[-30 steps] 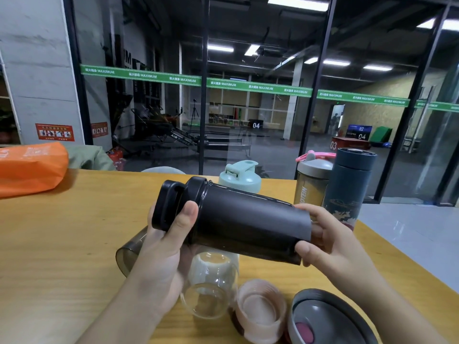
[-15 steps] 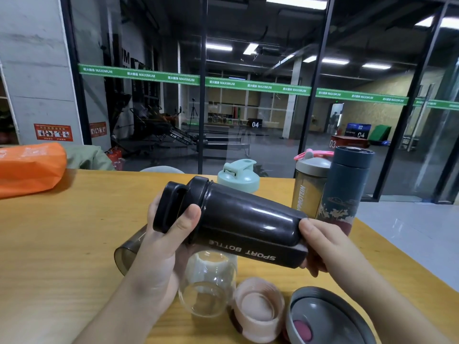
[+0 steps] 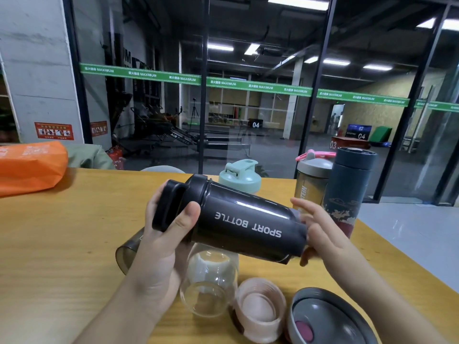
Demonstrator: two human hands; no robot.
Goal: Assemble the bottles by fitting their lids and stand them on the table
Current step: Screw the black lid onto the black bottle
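A black bottle (image 3: 244,223) is held nearly level above the wooden counter (image 3: 62,244), its cap end up and to the left, its base lower to the right. White letters along its side read "SPORT BOTTLE", upside down from the head view. The black lid (image 3: 173,204), with its loop handle, is on the bottle's neck. The left hand (image 3: 161,244) has its grip closed round the lid end, thumb lying across the shoulder of the bottle and fingers curled behind the cap. The right hand (image 3: 320,227) cups the base, its grip curled round the bottom edge with the fingertips on the far side and the thumb beneath.

Under the bottle, on the counter, a clear glass bottle (image 3: 208,286) lies on its side with its open mouth toward the camera. Just beside it to the right lies a pink lid (image 3: 258,309), hollow side showing, and next to that a grey lid (image 3: 325,319) with a dark red plug inside. A smoky translucent cup (image 3: 128,249) lies on its side behind the left wrist.

Further back stand a mint green shaker (image 3: 239,178), a yellowish shaker (image 3: 310,180) with a grey lid and pink loop, its lettering partly hidden and ending in "TEIN", and a dark blue flask (image 3: 347,189) with a painted landscape. An orange bag (image 3: 29,167) rests at the far left.

Beyond the glass wall a green band (image 3: 260,86) repeats "MAXIMUM"; boxes bear "04", "02" and "03".
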